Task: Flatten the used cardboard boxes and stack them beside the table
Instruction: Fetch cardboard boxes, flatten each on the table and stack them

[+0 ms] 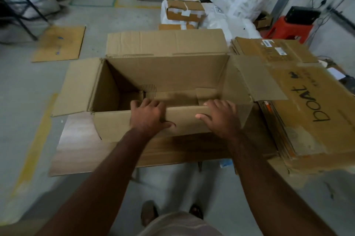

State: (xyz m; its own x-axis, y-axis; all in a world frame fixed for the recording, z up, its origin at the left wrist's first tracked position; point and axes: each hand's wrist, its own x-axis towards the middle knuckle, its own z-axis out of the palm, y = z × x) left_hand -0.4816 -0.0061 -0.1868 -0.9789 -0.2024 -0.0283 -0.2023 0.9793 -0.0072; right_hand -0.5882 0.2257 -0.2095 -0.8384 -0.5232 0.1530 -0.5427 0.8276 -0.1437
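My left hand (pixel 148 115) and right hand (pixel 219 118) both grip the near wall of the open box (pixel 167 74), fingers hooked over its rim, thumbs outside. It stands unflattened on the table (pixel 76 151); flattened boxes (pixel 299 101) are piled right of it, so stacking beside the table isn't done.

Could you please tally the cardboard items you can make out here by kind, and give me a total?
Open boxes being held: 1 open box
Stacks of flattened boxes: 1 stack
Flat sheets on the floor: 1 sheet
Taped parcels: 2, top parcel, lower parcel
Total: 5
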